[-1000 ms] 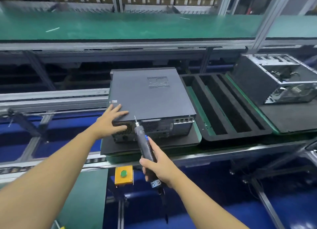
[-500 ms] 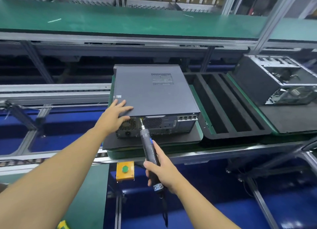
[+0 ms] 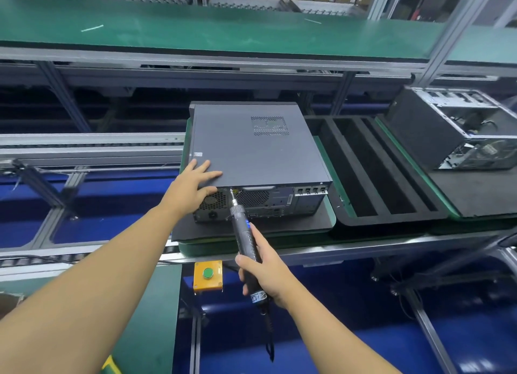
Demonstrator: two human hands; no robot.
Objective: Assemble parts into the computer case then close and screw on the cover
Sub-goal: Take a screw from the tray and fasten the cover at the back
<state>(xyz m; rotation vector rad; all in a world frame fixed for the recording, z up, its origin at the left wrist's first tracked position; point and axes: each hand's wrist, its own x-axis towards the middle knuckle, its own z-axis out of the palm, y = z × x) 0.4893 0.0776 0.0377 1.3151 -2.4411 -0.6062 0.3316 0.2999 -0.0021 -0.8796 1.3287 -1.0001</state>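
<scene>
A dark grey computer case lies flat on a black foam pad, its cover closed and its rear panel facing me. My left hand rests on the cover's near left corner, fingers spread flat on top and thumb down on the rear panel. My right hand grips a black electric screwdriver. The screwdriver's bit tip touches the rear panel just under the cover's edge, between the two fan grilles.
A black foam tray with long slots lies right of the case. Further right stands an open case showing its metal frame. A yellow box with a green button hangs below the conveyor edge. A green shelf runs overhead.
The screwdriver tip has moved up from below the cover edge onto the rear panel. My left hand has stayed on the near left corner of the cover.
</scene>
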